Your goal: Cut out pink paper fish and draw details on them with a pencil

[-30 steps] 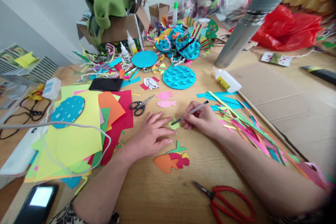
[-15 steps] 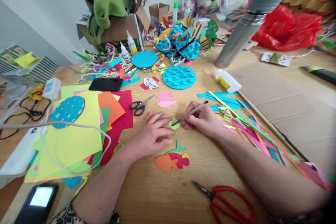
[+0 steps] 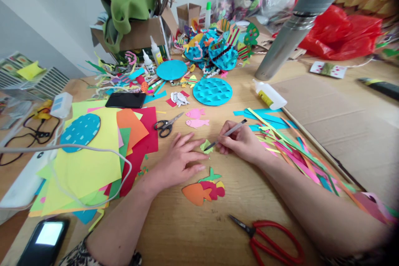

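My right hand [image 3: 238,140] grips a grey pen [image 3: 230,130], its dark tip on a small light-green paper cutout [image 3: 205,146]. My left hand [image 3: 182,160] lies flat with fingers spread, the fingertips at the cutout's left edge. Part of the cutout is hidden by those fingers. Just beyond are two pink paper fish [image 3: 197,123]. Closer to me lies a small pile of cutouts, with an orange paper fish [image 3: 195,193] on top of red, yellow and green pieces. Small black-handled scissors [image 3: 165,126] rest beyond my left hand.
Red-handled scissors [image 3: 276,239] lie at the front. Coloured paper sheets [image 3: 90,178] and a cable cover the left. Paper strips [image 3: 299,158] spread under my right forearm, beside cardboard [image 3: 346,120]. A steel flask [image 3: 285,41] and a glue bottle [image 3: 270,96] stand and lie behind.
The pen tip has shifted very slightly on the light-green cutout. My left hand and the other things stay where they were.
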### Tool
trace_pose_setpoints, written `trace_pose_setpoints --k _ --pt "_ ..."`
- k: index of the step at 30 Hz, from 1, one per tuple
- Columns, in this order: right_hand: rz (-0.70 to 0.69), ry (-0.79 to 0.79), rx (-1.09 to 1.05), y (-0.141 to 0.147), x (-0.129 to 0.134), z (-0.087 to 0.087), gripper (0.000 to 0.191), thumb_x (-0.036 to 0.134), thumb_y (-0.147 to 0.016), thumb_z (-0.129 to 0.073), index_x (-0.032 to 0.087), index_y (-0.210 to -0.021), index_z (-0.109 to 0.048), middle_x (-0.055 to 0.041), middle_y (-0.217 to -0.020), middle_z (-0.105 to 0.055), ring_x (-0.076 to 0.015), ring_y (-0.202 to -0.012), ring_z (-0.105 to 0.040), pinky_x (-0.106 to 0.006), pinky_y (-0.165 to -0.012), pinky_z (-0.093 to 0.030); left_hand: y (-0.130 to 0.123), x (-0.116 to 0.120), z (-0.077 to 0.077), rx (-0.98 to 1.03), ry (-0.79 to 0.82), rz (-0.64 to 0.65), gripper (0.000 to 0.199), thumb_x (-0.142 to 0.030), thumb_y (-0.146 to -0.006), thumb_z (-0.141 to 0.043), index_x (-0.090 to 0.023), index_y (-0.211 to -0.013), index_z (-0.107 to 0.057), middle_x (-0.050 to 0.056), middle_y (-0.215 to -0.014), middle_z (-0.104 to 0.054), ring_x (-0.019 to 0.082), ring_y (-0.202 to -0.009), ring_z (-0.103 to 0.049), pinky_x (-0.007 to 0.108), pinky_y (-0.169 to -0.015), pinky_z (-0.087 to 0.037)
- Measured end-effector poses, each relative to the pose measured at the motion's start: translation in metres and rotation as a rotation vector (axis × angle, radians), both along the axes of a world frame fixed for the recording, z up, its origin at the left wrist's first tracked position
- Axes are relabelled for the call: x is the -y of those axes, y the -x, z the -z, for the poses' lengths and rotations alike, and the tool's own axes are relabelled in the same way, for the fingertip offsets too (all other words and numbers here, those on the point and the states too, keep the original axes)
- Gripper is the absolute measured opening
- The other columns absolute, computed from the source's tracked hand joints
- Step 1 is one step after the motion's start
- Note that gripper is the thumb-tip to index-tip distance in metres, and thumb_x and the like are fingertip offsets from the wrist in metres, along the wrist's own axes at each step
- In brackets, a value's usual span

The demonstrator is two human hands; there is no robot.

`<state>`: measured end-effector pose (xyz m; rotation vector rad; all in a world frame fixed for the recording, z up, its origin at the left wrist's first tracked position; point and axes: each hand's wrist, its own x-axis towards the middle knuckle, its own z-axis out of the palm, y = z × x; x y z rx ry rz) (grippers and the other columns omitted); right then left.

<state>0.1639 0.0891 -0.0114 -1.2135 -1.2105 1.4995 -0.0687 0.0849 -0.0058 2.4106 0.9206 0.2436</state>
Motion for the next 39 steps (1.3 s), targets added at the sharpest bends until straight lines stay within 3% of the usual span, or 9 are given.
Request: trace_pose_setpoints --k 15,20,25,31,35,39 --pt "0.029 -0.033 -0.021 -0.001 0.0016 -0.0016 0.025 0.025 -0.068 -0.076 0.02 -0.071 -0.052 -0.0003 -0.054 -0.068 -0.0127 -0.045 -0.062 -0.021 -0.042 -0.051 -0.0004 0.0004 0.0002 -0.006 -0.01 0.004 0.028 -0.032 -0.091 -0.065 -0.033 -0.118 -0.07 0.001 -0.147 -0.052 0.031 -0.146 -0.027 0.063 -0.117 -0.016" --pt "0.141 -0.104 -0.063 -0.0024 0.002 0.0019 0.023 0.028 -0.071 -0.073 0.021 -0.068 -0.052 0.0024 -0.049 -0.062 -0.0126 -0.041 -0.058 -0.023 -0.039 -0.047 -0.001 0.0023 0.0014 0.01 -0.054 0.003 0.029 -0.033 -0.091 -0.065 -0.034 -0.119 -0.069 0.001 -0.145 -0.053 0.031 -0.144 -0.03 0.062 -0.117 -0.017" --pt "0.275 -0.143 -0.069 -0.0041 0.0 0.0072 0.018 0.024 -0.071 -0.07 0.022 -0.067 -0.053 0.0031 -0.048 -0.059 -0.012 -0.036 -0.053 -0.023 -0.034 -0.041 -0.002 0.0043 0.0056 0.08 -0.17 -0.045 0.024 -0.029 -0.092 -0.064 -0.029 -0.115 -0.071 0.005 -0.128 -0.064 0.03 -0.138 -0.039 0.057 -0.116 -0.026" --pt "0.281 -0.11 -0.041 -0.0041 -0.0004 0.0061 0.018 0.02 -0.069 -0.07 0.022 -0.066 -0.052 0.0023 -0.049 -0.059 -0.0118 -0.037 -0.054 -0.023 -0.035 -0.041 -0.0011 0.0041 0.006 0.181 -0.306 -0.067 0.02 -0.028 -0.093 -0.061 -0.025 -0.11 -0.072 0.007 -0.115 -0.069 0.029 -0.131 -0.047 0.056 -0.112 -0.034" --pt "0.271 -0.104 -0.027 -0.0045 -0.0009 0.007 0.018 0.022 -0.067 -0.071 0.022 -0.067 -0.053 0.0021 -0.049 -0.06 -0.0126 -0.037 -0.055 -0.023 -0.034 -0.042 0.0013 0.0031 0.0042 0.256 -0.279 -0.094 0.015 -0.028 -0.092 -0.062 -0.024 -0.1 -0.074 0.007 -0.13 -0.064 0.03 -0.135 -0.043 0.055 -0.112 -0.036" --pt "0.266 -0.098 -0.028 -0.0045 -0.0016 0.0066 0.018 0.021 -0.067 -0.071 0.022 -0.066 -0.053 0.0019 -0.05 -0.06 -0.0124 -0.037 -0.055 -0.023 -0.034 -0.042 0.004 0.0014 0.0062 0.236 -0.167 -0.023 0.016 -0.03 -0.09 -0.064 -0.025 -0.101 -0.075 0.007 -0.126 -0.067 0.032 -0.138 -0.041 0.061 -0.113 -0.031"
